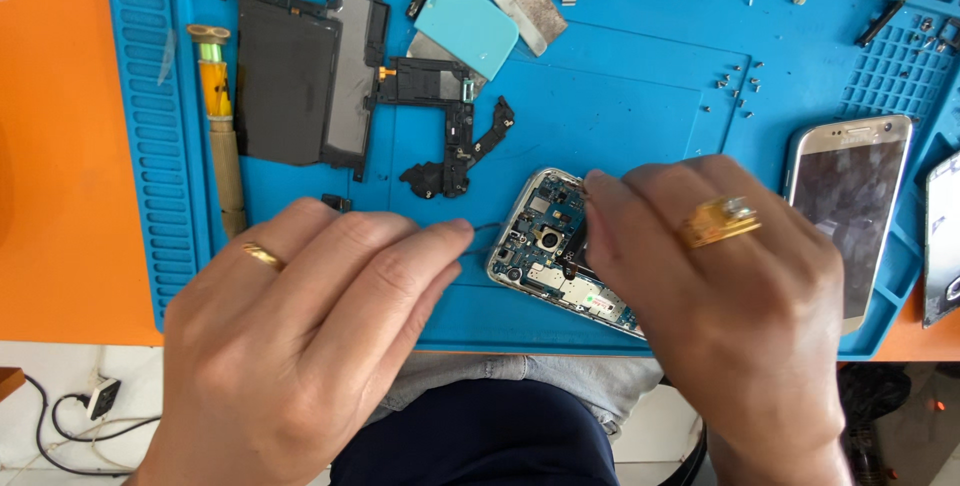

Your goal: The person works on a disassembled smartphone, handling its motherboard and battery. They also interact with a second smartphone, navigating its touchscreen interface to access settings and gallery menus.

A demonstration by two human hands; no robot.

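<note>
The fingers of the right hand (735, 286), which wears a gold ring, pinch a thin dark tool (578, 238) over the opened silver phone with its bare blue circuit board (545, 241), lying near the front edge of the blue ribbed silicone work mat (640, 96). The left hand (300, 336) rests curled beside the phone, its fingers pinching a fine dark wire (487, 227). Behind lie a black plastic phone midframe (300, 76), a light blue rounded card (466, 24) and a yellow-handled tool (222, 121) along the mat's left edge. An intact silver phone (850, 206) sits at the right edge. The mat covers an orange surface (60, 146).
</note>
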